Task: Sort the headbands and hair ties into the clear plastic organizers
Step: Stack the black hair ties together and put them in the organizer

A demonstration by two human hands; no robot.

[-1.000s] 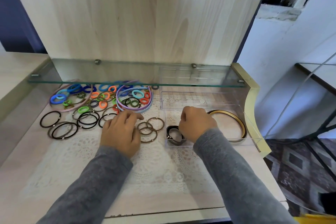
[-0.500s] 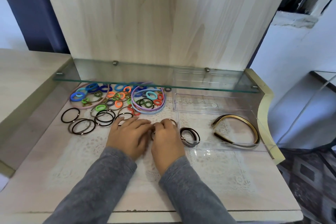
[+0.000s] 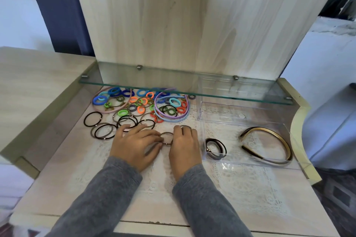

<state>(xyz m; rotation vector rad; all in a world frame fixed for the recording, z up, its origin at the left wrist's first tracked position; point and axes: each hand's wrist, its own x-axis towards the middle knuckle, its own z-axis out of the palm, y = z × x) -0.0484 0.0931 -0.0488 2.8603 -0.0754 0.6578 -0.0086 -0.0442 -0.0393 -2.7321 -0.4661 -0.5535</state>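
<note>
Item: brown hair tie (image 3: 166,138), flat on the bench (image 3: 250,198), pinched between both hands — left hand (image 3: 134,145) fingers curled on its left rim, right hand (image 3: 185,146) fingers on its right rim.

Destination: clear organizer (image 3: 250,162), directly right of the hands, long axis left-to-right — right hand nearer.

Contents: two dark hair ties (image 3: 215,148), gold headband (image 3: 269,144).

Unsorted pile (image 3: 138,106) lies behind left.

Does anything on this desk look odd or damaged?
Nothing looks damaged. The loose hair ties lie jumbled under the glass shelf, unsorted; only a few dark ties and a gold headband sit in the clear organizer.
</note>
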